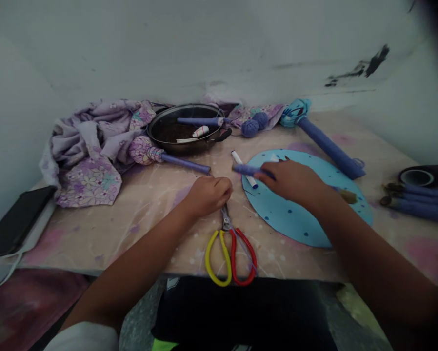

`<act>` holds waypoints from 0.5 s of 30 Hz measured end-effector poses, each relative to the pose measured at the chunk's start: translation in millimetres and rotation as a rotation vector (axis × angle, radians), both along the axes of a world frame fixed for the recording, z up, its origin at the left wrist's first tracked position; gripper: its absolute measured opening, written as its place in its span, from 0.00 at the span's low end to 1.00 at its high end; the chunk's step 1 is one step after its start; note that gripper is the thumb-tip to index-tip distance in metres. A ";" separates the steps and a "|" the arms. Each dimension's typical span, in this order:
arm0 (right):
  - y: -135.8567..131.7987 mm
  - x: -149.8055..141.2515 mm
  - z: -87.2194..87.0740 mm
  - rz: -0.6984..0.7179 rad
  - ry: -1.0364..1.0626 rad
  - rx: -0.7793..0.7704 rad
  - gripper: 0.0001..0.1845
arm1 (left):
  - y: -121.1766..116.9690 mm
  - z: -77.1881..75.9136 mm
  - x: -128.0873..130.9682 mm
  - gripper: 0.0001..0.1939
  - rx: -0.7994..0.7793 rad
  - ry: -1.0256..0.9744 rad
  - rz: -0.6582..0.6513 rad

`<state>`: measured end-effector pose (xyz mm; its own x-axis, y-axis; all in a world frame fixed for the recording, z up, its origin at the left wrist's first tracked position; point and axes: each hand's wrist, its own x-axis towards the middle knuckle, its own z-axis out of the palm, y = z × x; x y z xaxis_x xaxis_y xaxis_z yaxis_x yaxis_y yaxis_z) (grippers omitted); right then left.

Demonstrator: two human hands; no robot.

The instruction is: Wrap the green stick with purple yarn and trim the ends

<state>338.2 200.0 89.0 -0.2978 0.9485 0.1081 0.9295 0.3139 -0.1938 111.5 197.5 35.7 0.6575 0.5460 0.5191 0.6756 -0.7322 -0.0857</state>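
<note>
My right hand (pixel 294 181) lies over the left part of a blue dotted paper disc (pixel 307 214) and holds a purple wrapped stick (pixel 246 169) that points left. A white marker (pixel 244 168) lies under that stick at the disc's edge. My left hand (pixel 209 193) rests as a closed fist on the table, just above the blades of scissors (pixel 230 253) with one yellow and one red handle. I cannot see anything inside the fist.
A dark pan (pixel 184 127) with a purple stick and small items stands at the back, beside crumpled floral cloth (pixel 94 151). A cloth-headed stick (pixel 168 158), yarn balls (pixel 254 125), a long purple roll (pixel 330 148), more wrapped sticks (pixel 418 202), tape (pixel 418 176) and a dark tablet (pixel 16 219) lie around.
</note>
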 end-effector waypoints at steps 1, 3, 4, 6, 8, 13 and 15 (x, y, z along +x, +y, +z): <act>-3.0 0.3 3.0 0.090 -0.044 -0.145 0.18 | 2.3 -1.4 -2.4 0.07 0.020 -0.010 -0.003; -12.3 2.0 11.9 0.357 0.015 -0.522 0.19 | 5.2 -4.0 -4.9 0.06 0.050 -0.035 -0.009; -17.0 3.2 16.5 0.483 0.105 -0.704 0.21 | 5.2 -5.3 -4.5 0.06 0.054 -0.043 -0.018; -23.1 5.4 22.0 0.595 0.389 -0.833 0.23 | 2.0 -7.7 0.3 0.07 0.052 -0.054 -0.015; -21.3 6.3 20.1 0.461 0.704 -0.595 0.24 | -4.0 -9.6 8.4 0.08 0.038 -0.071 0.004; 1.8 5.5 -2.0 -0.024 0.345 0.064 0.18 | -11.0 -7.3 15.5 0.09 0.103 -0.102 0.008; 1.9 5.3 -1.8 0.069 0.088 -0.027 0.16 | -6.7 -4.2 8.7 0.08 0.127 -0.087 -0.004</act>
